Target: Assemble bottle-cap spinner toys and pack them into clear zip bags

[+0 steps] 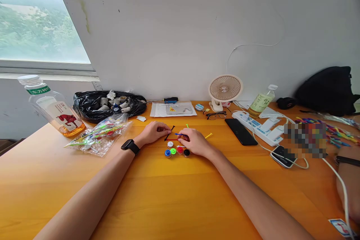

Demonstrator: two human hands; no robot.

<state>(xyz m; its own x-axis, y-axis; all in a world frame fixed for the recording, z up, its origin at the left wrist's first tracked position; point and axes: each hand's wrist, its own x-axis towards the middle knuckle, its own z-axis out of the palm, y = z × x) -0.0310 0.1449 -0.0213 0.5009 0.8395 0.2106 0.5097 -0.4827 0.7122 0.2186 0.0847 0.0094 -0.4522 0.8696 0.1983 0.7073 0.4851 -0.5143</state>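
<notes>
My left hand, with a dark watch on its wrist, has its fingers pinched together at a thin black plastic stick. My right hand is closed around a blue plastic stick, whose end points left from the fingers. Between the hands, a red stick lies on the table. A green stick and a yellow stick show beyond my right hand. Nearer to me stand small round pieces: white, blue, green, red and black.
At left are a large bottle, a clear bag of coloured parts and a black plastic bag. A fan, glasses, phone and power strip line the back right. Another person's arm rests at far right.
</notes>
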